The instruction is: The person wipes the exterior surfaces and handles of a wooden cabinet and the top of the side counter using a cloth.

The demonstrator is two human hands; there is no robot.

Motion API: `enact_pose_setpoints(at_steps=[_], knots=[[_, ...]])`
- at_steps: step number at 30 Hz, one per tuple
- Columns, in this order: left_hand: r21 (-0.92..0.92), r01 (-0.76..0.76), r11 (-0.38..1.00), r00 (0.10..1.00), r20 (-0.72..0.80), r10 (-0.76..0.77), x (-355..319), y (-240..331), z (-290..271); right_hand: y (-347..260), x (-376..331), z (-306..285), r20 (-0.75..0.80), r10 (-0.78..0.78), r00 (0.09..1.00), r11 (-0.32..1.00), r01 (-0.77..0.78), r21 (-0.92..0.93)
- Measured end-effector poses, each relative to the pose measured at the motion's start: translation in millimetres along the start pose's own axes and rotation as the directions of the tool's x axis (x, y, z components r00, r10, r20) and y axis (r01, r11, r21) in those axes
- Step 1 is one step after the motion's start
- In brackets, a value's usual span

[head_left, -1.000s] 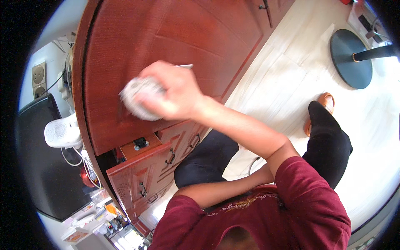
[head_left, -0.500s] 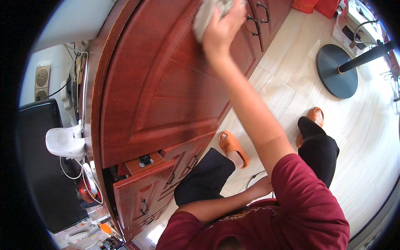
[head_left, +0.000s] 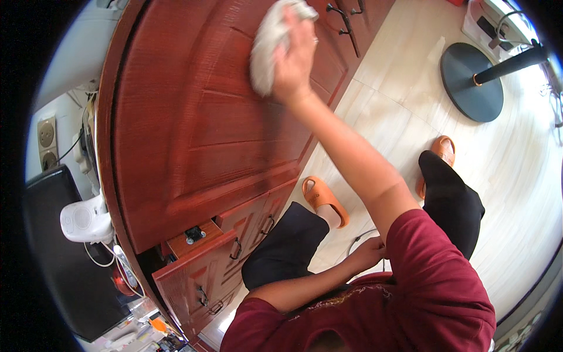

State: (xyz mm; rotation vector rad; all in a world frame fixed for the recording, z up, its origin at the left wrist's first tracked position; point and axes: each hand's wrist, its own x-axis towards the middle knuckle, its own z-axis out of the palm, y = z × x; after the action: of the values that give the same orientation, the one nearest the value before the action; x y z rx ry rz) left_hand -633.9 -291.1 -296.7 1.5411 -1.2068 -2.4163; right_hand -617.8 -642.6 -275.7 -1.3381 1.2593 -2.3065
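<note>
My right hand (head_left: 295, 66) is closed on a crumpled greyish-white cloth (head_left: 267, 56). It presses the cloth against a large reddish-brown wooden cabinet door (head_left: 229, 146) with raised panels. Hand and cloth are slightly blurred. My left hand (head_left: 369, 252) is held in front of my body beside my right sleeve, its fingers curled. A thin grey cable (head_left: 356, 239) loops next to it; whether the fingers hold anything is hidden. Below the big door, a drawer (head_left: 196, 258) is pulled out, with a small dark object (head_left: 194, 234) on its wooden edge.
Dark metal handles (head_left: 346, 26) stick out from the neighbouring doors. At the left stand a white rounded device (head_left: 85, 220) with cables and a black flat panel (head_left: 58, 264). A round black stand base (head_left: 469, 82) rests on the pale floor (head_left: 387, 111), near my orange slippers (head_left: 325, 202).
My right hand has moved the cloth down and to the left across the door. The view has shifted slightly. My left hand stays near my body.
</note>
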Motion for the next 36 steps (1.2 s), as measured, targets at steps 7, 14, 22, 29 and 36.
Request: enact_pose_setpoints(at_steps=[7, 14, 22, 29, 36], knots=[[0.040, -0.018, 0.999, 1.000, 0.000, 0.018, 5, -31, 6, 5, -112, -11, 0.019, 0.381, 0.925, 0.919, -0.380, 0.106], [-0.064, 0.354, 0.933, 0.921, 0.195, -0.336, -7, 35, -4, -101, -191, -35, 0.529, -0.077, 0.845, 0.995, 0.028, 0.099], [0.059, 0.196, 0.979, 0.979, 0.039, -0.199, 8, 21, -1, 127, -57, -37, -0.296, 0.620, 0.727, 0.776, -0.622, 0.100], [-0.067, 0.430, 0.900, 0.893, 0.177, -0.413, 10, 37, -8, 70, -239, -35, -0.038, 0.940, 0.339, 0.288, -0.728, 0.622], [-0.128, 0.476, 0.870, 0.874, 0.178, -0.452, 3, 28, -8, -26, -224, -15, -0.027, 0.838, -0.545, -0.464, -0.738, 0.490]])
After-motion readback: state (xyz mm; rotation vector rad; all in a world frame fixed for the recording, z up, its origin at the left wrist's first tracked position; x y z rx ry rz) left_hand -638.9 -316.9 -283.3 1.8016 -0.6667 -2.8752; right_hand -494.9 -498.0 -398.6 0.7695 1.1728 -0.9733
